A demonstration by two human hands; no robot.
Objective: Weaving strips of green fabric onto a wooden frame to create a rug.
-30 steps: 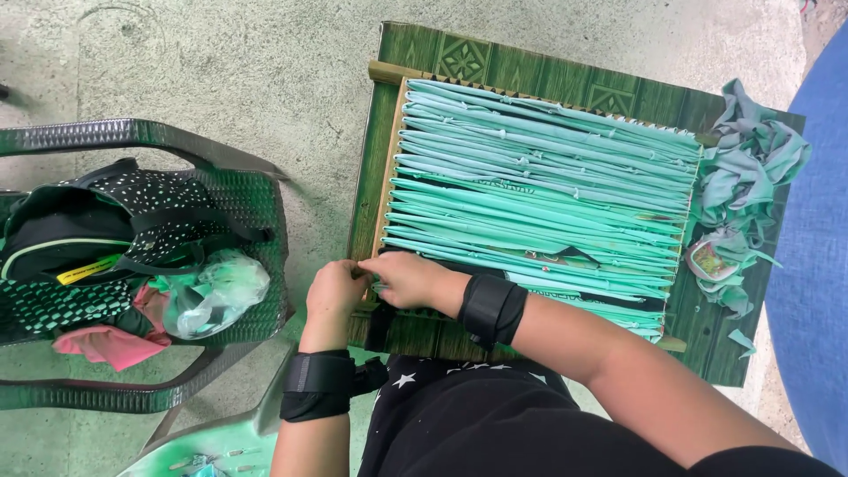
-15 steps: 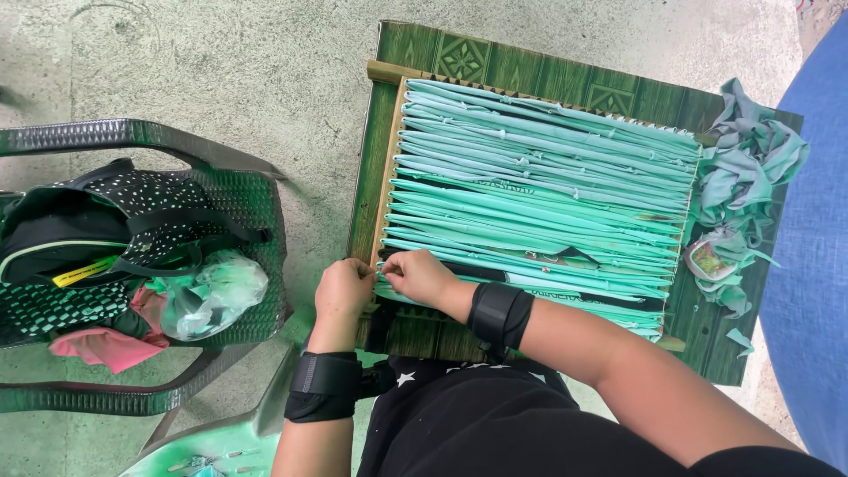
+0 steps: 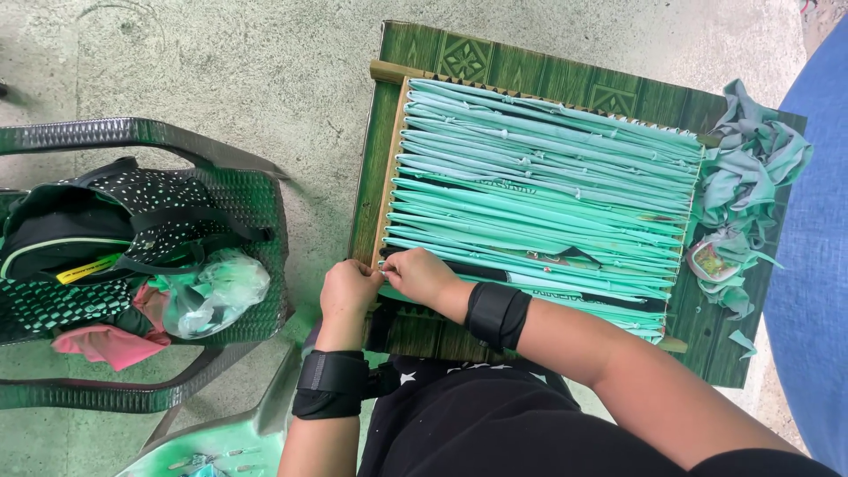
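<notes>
A green counter (image 3: 424, 53) carries a wooden frame (image 3: 389, 168) strung with teal fabric strips (image 3: 548, 185), their long axes running from the frame's left edge to its right. At the counter's right edge lies one heap of loose teal scraps (image 3: 751, 168). Left of the counter, a dark chair (image 3: 256, 203) holds one black dotted bag (image 3: 115, 221) and one clear plastic bag (image 3: 216, 291). At the frame's near left corner, the left hand (image 3: 349, 290) and right hand (image 3: 421, 276) meet, fingers (image 3: 389, 265) closed, pinching a strip end.

Dark plastic chair (image 3: 256, 190) with black dotted bag (image 3: 132, 208), blue cloth (image 3: 817, 247).
</notes>
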